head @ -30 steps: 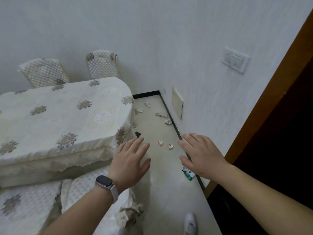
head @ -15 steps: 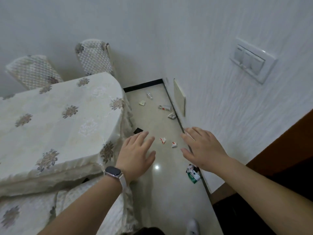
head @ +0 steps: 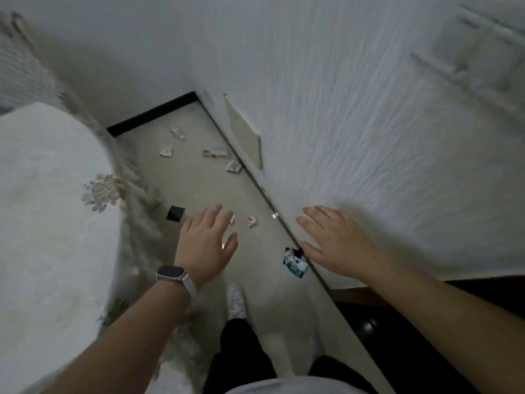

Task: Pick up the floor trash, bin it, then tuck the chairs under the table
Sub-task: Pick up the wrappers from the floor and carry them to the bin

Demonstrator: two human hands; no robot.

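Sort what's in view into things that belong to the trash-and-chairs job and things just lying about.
Part of the job:
green and white wrapper
red and white scraps
wrappers farther along the floor
covered table
chair back
left hand and right hand, both open and empty

Just there:
wall panel
light switch
smartwatch
black square on the floor

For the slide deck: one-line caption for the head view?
Both bare hands, left hand and right hand, open and empty above scattered paper wrappers, nearest the crumpled green-and-white packet by the wall.
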